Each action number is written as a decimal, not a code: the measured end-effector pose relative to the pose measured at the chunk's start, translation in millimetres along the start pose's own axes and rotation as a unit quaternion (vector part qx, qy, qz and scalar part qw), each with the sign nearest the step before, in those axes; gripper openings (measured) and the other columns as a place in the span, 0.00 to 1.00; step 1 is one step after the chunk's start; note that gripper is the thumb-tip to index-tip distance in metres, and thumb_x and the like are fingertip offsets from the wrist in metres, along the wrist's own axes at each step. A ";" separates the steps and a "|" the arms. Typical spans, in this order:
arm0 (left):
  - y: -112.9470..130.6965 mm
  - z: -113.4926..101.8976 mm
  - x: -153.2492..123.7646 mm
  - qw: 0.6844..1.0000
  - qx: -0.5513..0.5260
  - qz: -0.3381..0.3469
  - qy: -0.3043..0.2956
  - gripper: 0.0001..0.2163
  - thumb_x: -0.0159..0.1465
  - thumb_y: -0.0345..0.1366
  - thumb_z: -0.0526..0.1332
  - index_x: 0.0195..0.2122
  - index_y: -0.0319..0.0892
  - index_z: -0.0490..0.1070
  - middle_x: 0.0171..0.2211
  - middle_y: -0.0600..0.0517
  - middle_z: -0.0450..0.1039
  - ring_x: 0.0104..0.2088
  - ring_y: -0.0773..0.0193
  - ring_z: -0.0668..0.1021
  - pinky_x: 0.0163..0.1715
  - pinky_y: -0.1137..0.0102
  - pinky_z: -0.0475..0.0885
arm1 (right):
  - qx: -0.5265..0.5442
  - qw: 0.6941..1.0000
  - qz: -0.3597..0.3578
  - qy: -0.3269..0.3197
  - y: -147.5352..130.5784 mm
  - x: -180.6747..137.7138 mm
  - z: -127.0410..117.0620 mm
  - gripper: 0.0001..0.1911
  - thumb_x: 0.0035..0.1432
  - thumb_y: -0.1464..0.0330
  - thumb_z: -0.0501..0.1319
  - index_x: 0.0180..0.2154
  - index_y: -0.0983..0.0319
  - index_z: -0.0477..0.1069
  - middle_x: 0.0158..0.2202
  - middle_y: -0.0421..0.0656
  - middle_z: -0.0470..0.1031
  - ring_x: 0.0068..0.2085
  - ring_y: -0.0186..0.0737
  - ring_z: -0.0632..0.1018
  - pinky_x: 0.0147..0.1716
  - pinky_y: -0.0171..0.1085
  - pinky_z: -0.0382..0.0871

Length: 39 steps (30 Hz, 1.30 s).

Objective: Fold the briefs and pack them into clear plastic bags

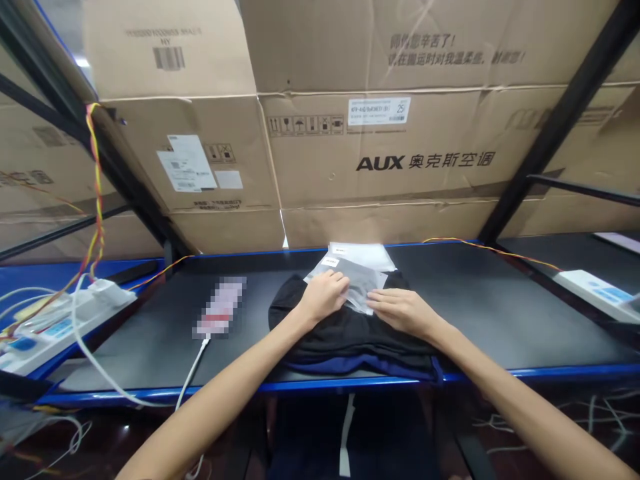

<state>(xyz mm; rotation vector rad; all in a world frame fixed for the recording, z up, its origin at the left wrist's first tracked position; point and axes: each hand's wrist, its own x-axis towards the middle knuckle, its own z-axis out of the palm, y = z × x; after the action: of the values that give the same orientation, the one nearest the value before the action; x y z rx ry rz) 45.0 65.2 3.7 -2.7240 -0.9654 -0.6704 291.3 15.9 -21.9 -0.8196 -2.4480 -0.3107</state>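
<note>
A clear plastic bag (pixel 359 280) with a small white label lies over a heap of black cloth (pixel 350 337). My left hand (pixel 325 295) has its fingers curled and pressed together on the bag's left side. On the bag's right edge, the fingers of my right hand (pixel 397 308) pinch the plastic. More flat plastic bags (pixel 367 252) lie just behind, near the back edge of the table. Dark blue cloth (pixel 367 364) shows under the black cloth at the front. What the bag contains, if anything, I cannot make out.
A blurred-out device (pixel 220 308) on a white cable lies left on the black table (pixel 480 320). Power strips stand at the left (pixel 65 327) and right (pixel 597 292). Cardboard (pixel 425 200) walls the back between black metal posts (pixel 550 113). Yellow-red wires (pixel 95 173) hang at left.
</note>
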 end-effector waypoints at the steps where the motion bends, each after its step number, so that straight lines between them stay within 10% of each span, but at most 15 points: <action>1: 0.4 0.0 0.6 1.000 -0.008 0.003 0.000 0.02 0.60 0.28 0.62 0.33 0.42 0.70 0.32 0.49 0.73 0.37 0.57 0.76 0.38 0.66 0.72 | 0.004 1.000 0.011 0.003 0.3 -0.3 0.2 0.14 0.64 0.72 0.57 0.46 0.57 0.78 0.48 0.44 0.80 0.49 0.42 0.80 0.51 0.42 0.75; 11: 12.8 -13.5 -17.9 0.982 -0.095 0.149 0.064 0.09 0.67 0.36 0.58 0.46 0.42 0.73 0.45 0.44 0.75 0.47 0.56 0.76 0.50 0.60 0.72 | 0.015 0.997 0.065 0.050 -7.7 5.6 0.3 0.13 0.64 0.72 0.57 0.45 0.58 0.79 0.47 0.44 0.80 0.47 0.42 0.81 0.50 0.39 0.75; 28: 26.0 -3.5 -20.5 0.984 -0.015 0.144 0.101 0.08 0.66 0.33 0.57 0.41 0.46 0.76 0.35 0.51 0.80 0.35 0.61 0.79 0.36 0.68 0.75 | 0.030 0.997 0.035 0.066 -17.0 1.1 1.0 0.14 0.67 0.71 0.54 0.48 0.60 0.75 0.47 0.46 0.81 0.46 0.40 0.81 0.47 0.36 0.77; 39: -15.9 -31.9 -27.3 0.972 0.069 0.193 0.110 0.05 0.65 0.31 0.59 0.38 0.43 0.73 0.38 0.49 0.78 0.45 0.56 0.77 0.44 0.62 0.72 | 0.011 0.998 -0.026 0.061 -19.4 -9.4 -21.9 0.12 0.65 0.73 0.56 0.46 0.61 0.75 0.47 0.46 0.81 0.46 0.40 0.81 0.47 0.35 0.77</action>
<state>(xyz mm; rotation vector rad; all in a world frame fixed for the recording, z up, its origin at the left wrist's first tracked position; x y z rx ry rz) 4.8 52.6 19.3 -2.5379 -0.3973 -0.7725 294.8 -12.1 -9.8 -0.7065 -2.3566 -0.3416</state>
